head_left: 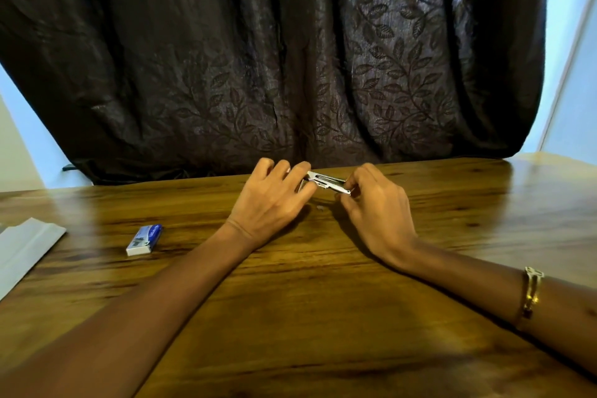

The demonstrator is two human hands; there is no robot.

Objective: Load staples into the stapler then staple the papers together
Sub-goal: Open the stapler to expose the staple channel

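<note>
A small metal stapler [328, 182] is held just above the far middle of the wooden table [290, 300], between both hands. My left hand [274, 200] grips its left end, fingers curled over it. My right hand [376, 207] pinches the right end with fingertips and thumb. The stapler's silver top, with a slot in it, shows between the hands; its underside is hidden. A blue and white staple box [144, 240] lies on the table to the left. White papers [24, 250] lie at the left edge, partly out of view.
A dark leaf-patterned curtain [290, 58] hangs right behind the table's far edge. A tiny pale speck [319, 207] lies on the wood under the stapler. A gold bracelet [531, 296] is on my right wrist.
</note>
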